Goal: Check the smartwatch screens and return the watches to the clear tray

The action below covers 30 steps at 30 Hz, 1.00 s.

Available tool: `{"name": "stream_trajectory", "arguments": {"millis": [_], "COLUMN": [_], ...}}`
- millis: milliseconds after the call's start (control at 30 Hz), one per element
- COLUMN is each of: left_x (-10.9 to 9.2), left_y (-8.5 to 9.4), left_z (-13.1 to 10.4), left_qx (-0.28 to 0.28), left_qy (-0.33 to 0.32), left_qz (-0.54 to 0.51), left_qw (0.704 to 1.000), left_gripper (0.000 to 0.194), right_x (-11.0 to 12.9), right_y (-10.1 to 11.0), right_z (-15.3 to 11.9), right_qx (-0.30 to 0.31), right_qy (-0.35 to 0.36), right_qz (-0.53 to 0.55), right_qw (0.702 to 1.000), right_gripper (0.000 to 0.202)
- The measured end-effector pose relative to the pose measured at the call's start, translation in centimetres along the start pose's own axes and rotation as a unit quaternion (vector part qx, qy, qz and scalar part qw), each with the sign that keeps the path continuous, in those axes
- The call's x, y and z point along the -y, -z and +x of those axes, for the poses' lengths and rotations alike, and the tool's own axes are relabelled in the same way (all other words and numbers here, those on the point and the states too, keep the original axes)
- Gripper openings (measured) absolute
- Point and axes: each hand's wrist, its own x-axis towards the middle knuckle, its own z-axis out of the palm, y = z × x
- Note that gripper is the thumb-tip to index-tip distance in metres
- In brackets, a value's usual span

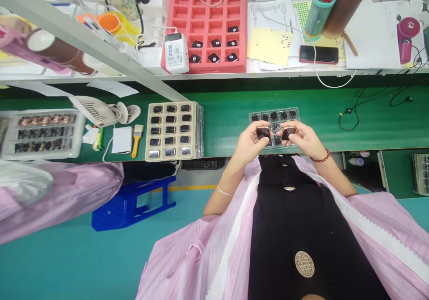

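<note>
Left hand (248, 142), half-curled, is pinching one dark square device (263, 133); right hand (303, 138), likewise, is gripping another device (287, 133), both over the clear tray's (269, 114) near half. Other units (274, 115) are lying there; how many are finished isn't showing.

By the near edge of the plain green flat counter (228, 125), two held rounded-square pieces (288, 133) are glossy black; the fabric jacket (187, 259) is thinly striped pink, the gridded foam tray (217, 68) coral red.
</note>
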Motion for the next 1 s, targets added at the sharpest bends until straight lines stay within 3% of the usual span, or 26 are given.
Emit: {"name": "stream_trajectory", "arguments": {"millis": [400, 500, 633, 733, 867, 1000], "left_x": [-0.3, -0.2, 0.5, 1.0, 1.4, 1.3], "left_y": [0.1, 0.2, 1.2, 2.1, 2.3, 1.7], "left_z": [0.0, 0.0, 0.4, 0.9, 1.3, 1.2], "left_qx": [0.007, 0.012, 0.05, 0.062, 0.058, 0.052], "left_qy": [0.003, 0.007, 0.058, 0.105, 0.152, 0.166], "left_qz": [0.017, -0.021, -0.133, -0.186, -0.21, -0.226], "left_qw": [1.0, 1.0, 0.988, 0.975, 0.964, 0.959], "left_gripper": [0.043, 0.054, 0.074, 0.067, 0.07, 0.07], "right_x": [0.1, 0.0, -0.4, -0.9, -1.5, -1.9], "right_y": [-0.4, -0.5, -0.1, 0.5, 0.7, 0.4], "right_z": [0.2, 0.4, 0.8, 1.2, 1.4, 1.4], "right_qx": [0.006, 0.006, -0.004, -0.008, 0.005, 0.022], "right_qy": [-0.01, -0.017, -0.055, -0.099, -0.174, -0.167], "right_qz": [-0.012, 0.029, 0.134, 0.19, 0.243, 0.225], "right_qw": [1.0, 0.999, 0.989, 0.977, 0.954, 0.96], "right_gripper": [0.044, 0.056, 0.069, 0.057, 0.07, 0.074]}}
